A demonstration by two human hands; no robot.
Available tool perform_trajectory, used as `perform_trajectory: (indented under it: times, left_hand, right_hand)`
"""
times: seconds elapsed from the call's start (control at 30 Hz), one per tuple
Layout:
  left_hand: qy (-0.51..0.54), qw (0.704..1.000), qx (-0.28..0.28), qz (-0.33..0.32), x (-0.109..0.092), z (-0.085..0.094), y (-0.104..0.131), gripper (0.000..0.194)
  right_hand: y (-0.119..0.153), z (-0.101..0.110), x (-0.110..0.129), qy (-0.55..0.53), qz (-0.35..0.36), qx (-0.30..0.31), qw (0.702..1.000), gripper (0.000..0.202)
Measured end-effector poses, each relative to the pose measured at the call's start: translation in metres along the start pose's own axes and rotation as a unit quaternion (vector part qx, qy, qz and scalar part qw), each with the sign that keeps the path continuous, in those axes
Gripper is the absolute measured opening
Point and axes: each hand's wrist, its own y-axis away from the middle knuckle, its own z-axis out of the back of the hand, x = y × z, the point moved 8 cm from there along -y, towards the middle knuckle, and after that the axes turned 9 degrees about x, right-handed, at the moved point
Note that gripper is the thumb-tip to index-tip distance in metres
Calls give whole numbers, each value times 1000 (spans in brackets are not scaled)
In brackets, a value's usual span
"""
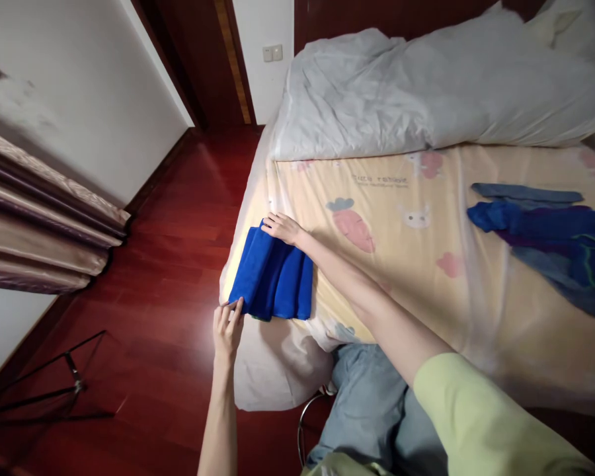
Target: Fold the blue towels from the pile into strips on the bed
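Several folds or pieces of bright blue cloth (290, 284) lie side by side, overlapping, on the bed's left corner. The leftmost folded blue cloth (252, 264) is pinched at its near corner by my left hand (229, 324), with thumb and fingers closed on the edge. At the far end of the same cloth, my right hand (281, 227) grips the top edge with bent fingers. Whether the blue layers are one piece or separate ones, I cannot tell. A little green edge shows under the cloth's near side.
The bed has a yellow sheet (416, 258) with carrot and rabbit prints. A rolled white quilt (367, 99) lies along the headboard. Blue and grey clothes (550, 231) are heaped on the right. A black tripod (74, 377) stands on the red wooden floor (168, 317), near the curtain (39, 225).
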Motion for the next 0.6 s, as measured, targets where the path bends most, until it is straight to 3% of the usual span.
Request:
perform_trajectory:
  times: [0.1,0.3,0.43,0.6]
  left_hand:
    - [-7,1000,0,14,16,0,-6,54]
    - [-14,995,103,7,24,-29,-10,49]
    - [-8,992,122,-9,18,-38,-9,50]
    - [33,993,110,-35,6,-38,-7,57]
  right_hand:
    - [-14,-13,-1,3,4,-7,1000,30]
    - [-34,-51,2,-40,36,58,997,25]
    - [-16,-72,-1,-81,57,113,989,21]
    - [6,-75,-6,-105,36,99,989,27]
